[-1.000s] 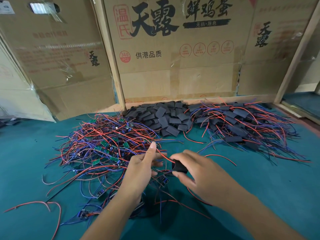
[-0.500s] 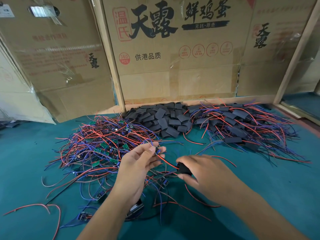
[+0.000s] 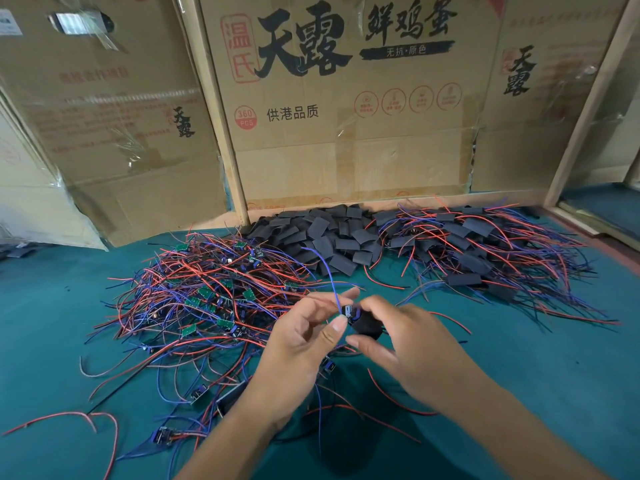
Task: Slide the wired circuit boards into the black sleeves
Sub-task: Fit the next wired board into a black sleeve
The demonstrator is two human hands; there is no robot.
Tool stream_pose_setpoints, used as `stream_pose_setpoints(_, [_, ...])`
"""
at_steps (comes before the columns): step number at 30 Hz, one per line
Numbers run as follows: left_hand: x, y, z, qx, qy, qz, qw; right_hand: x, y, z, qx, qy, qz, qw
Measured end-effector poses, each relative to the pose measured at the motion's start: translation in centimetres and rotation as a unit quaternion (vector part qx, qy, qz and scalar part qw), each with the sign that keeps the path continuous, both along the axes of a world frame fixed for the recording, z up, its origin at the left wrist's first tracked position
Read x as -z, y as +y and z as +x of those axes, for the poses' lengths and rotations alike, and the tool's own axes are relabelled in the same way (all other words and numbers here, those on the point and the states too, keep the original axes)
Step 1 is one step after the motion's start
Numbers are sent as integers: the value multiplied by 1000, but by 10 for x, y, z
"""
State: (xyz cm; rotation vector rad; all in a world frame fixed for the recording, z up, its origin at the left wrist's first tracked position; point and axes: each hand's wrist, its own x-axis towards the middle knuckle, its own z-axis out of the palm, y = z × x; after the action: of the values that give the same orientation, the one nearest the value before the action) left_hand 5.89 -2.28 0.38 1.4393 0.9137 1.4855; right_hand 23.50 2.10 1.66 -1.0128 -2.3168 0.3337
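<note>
Black sleeve [image 3: 367, 327] sits pinched in the right hand [image 3: 412, 344] above the green desk [image 3: 536, 368], its grip narrow round the tube. Just beside it, the left hand [image 3: 301, 344] pinches a small circuit board [image 3: 347, 311] at the sleeve's mouth, a blue wire [image 3: 325, 268] arcing up from it. Left of the hands lies a tangle of wired boards [image 3: 207, 296]; behind, a heap of empty sleeves [image 3: 322, 237]; right, sleeved boards [image 3: 478, 251]. Printed cardboard boxes [image 3: 346, 98] stand at the back.

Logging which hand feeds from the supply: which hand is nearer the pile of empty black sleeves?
Right. The right hand lies just below the pile of empty black sleeves; the left hand sits lower-left of it.
</note>
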Motion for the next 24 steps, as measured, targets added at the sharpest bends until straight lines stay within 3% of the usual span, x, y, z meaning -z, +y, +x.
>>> stream_pose_setpoints(5, [3,5,-4,-50,1,-8,999,-4,-2,0,-15,44,-9,999])
stream_pose_setpoints(16, [1,4,-5,-55,21,-26,998,-3,-2,-2,-21,32,25,999])
stream_pose_setpoints(24, [1,3,-1,-49,-30,-50,997,-3,-1,-2,-39,39,37,998])
